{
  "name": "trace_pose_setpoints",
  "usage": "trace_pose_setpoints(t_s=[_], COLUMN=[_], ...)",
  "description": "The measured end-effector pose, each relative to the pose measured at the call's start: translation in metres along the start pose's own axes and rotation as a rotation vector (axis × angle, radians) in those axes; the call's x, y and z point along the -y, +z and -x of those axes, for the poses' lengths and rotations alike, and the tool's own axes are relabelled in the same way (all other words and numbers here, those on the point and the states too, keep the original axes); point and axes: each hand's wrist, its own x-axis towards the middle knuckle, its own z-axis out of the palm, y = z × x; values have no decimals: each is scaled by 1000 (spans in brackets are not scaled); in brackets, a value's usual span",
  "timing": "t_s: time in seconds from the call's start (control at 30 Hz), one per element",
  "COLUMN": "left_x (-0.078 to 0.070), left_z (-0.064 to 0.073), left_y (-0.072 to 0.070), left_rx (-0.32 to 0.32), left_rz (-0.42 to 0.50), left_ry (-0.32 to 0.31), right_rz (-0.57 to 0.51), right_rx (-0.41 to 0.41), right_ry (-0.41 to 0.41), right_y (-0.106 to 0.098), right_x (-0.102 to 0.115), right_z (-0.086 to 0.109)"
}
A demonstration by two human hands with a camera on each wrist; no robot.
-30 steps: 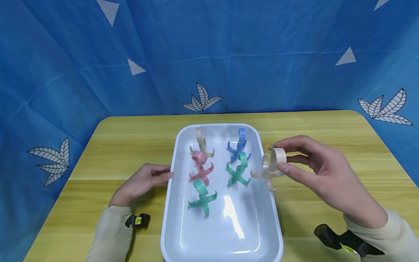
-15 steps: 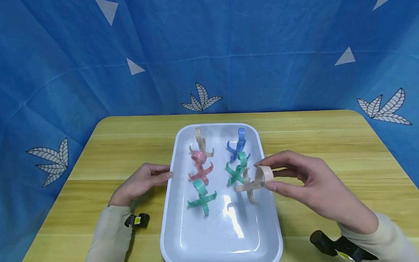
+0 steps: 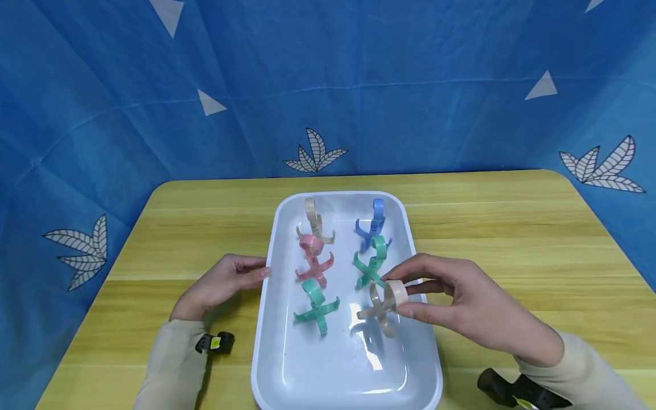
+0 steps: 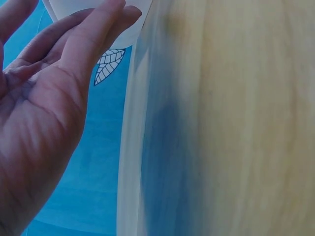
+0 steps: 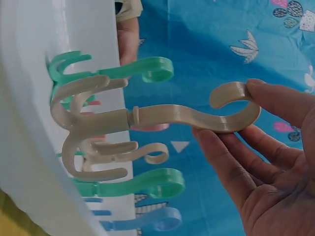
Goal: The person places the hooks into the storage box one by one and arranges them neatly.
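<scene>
A beige four-pronged hanging hook is pinched at its curved top end by the thumb and fingers of my right hand. Its prongs stand tilted, close over the white tray in the head view, just nearer than a green hook. My left hand holds the tray's left rim, its thumb tip lapping over the edge and the other fingers partly hidden behind it. In the left wrist view the palm and fingers reach to the tray's outer side.
Inside the tray, a beige, a pink and a green hook form the left row. A blue hook stands at the back right. The wooden table backs onto a blue patterned cloth.
My right hand has brought the beige hook leftward and nearer the viewer, from over the tray's right rim to inside it, lower. The left hand has stayed at the rim.
</scene>
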Motion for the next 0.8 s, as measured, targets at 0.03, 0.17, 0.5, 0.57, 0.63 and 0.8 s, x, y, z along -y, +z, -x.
trace_pose_setpoints(t_s=[0.03, 0.17, 0.5, 0.57, 0.63, 0.8], left_x=[0, 0, -1, -1, -2, -2], left_z=[0, 1, 3, 3, 2, -1], left_y=[0, -1, -1, -1, -1, 0], left_rx=[2, 5, 22, 29, 37, 55], left_rz=[0, 3, 8, 13, 18, 36], left_ry=[3, 6, 15, 14, 18, 30], right_rz=[-4, 7, 22, 13, 7, 49], right_rx=[13, 67, 129, 133, 135, 126], right_ry=[4, 28, 56, 55, 53, 42], right_y=[1, 5, 13, 14, 14, 14], right_x=[-2, -9, -24, -25, -26, -28], right_z=[-1, -4, -7, -6, -5, -2])
